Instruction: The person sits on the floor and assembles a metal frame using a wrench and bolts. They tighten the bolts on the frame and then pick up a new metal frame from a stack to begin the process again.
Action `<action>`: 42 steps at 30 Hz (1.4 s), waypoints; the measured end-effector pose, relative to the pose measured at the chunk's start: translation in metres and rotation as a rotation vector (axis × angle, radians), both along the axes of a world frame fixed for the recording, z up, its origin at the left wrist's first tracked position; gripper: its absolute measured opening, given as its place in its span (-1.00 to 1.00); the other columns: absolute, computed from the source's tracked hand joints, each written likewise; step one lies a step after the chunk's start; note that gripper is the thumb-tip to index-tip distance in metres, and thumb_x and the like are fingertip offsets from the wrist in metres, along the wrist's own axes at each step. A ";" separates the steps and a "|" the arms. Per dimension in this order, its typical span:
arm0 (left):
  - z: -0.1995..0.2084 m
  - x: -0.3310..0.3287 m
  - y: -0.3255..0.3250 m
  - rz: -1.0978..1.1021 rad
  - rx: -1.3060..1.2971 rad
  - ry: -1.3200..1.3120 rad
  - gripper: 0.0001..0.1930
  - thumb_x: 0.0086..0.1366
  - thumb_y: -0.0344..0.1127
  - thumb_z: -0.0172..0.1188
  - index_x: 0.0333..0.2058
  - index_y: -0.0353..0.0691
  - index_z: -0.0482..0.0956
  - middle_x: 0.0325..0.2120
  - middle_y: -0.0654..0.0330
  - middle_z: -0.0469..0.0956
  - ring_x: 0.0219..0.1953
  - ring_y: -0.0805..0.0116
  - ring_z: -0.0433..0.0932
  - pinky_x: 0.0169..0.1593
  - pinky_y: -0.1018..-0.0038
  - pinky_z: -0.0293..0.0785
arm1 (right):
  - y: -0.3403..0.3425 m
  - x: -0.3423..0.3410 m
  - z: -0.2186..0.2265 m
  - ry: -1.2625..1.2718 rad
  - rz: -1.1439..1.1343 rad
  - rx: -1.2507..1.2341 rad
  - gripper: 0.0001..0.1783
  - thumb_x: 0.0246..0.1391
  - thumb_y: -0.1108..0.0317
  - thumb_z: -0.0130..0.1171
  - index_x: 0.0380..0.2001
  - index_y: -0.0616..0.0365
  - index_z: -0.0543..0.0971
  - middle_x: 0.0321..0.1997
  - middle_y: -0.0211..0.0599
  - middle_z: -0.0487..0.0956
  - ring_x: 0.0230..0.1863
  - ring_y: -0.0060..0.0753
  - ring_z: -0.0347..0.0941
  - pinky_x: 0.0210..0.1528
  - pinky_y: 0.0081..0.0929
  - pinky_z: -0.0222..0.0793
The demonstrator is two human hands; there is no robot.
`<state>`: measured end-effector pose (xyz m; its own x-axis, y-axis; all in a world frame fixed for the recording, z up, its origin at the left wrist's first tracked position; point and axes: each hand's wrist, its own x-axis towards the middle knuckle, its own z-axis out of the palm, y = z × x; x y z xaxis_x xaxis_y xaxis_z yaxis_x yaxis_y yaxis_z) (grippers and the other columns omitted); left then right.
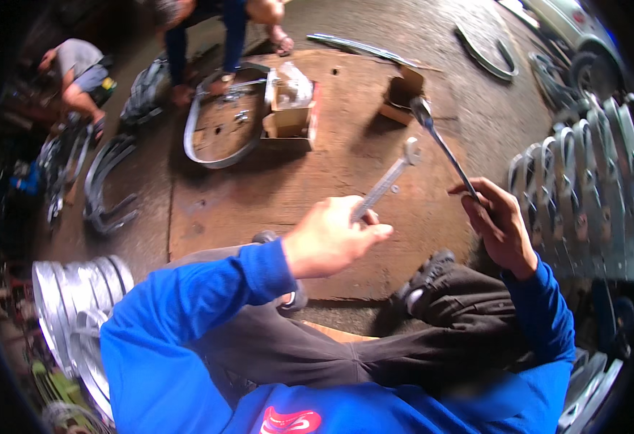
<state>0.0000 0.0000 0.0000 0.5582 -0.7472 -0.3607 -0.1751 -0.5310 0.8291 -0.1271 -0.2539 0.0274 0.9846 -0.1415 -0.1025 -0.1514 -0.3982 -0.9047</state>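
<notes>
Gripping a silvery open-ended wrench [384,186], the left hand [330,233] has its fingers curled round the lower shank, with the thumb lying out to the right rather than wrapped over. The right hand [496,220] pinches the handle end of a ratchet wrench [450,152] between thumb and fingers, its grasp looser and the index finger partly extended. Both tools are held over the right half of the wooden board [252,217], between its near edge and its far right corner.

Both look to be rigid steel: fairly heavy for their length, hard to damage, and perhaps slippery if oily. The shank suits a full wrap of the fingers; the ratchet, probably head-heavy, is best taken by its handle, well back from the thick head.

The open-ended wrench's long axis slants from the left hand toward the board's far right corner, jaw end leading. The ratchet wrench slants away and leftward, head foremost, so the two heads lean toward each other without touching. Beyond them, an open carton [404,92] sits near that far right corner; a small washer-like piece [395,189] shows just beside the shank.
</notes>
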 end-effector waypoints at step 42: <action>-0.004 0.001 0.007 0.017 -0.155 0.108 -0.60 0.22 -0.01 0.28 -0.36 -0.32 0.61 -0.55 0.04 0.57 -0.43 0.24 0.57 -0.27 0.30 0.47 | 0.023 0.002 -0.004 -0.246 -0.301 -0.149 -0.80 0.23 0.58 0.09 -0.08 0.25 0.50 -0.60 -0.70 0.14 -0.56 -0.82 -0.03 -0.51 -0.69 -0.16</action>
<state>0.0006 0.0065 -0.0039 0.5355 -0.7892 -0.3007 -0.0724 -0.3976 0.9147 -0.1254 -0.2314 0.0237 0.8893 -0.4227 0.1743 -0.0674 -0.4983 -0.8644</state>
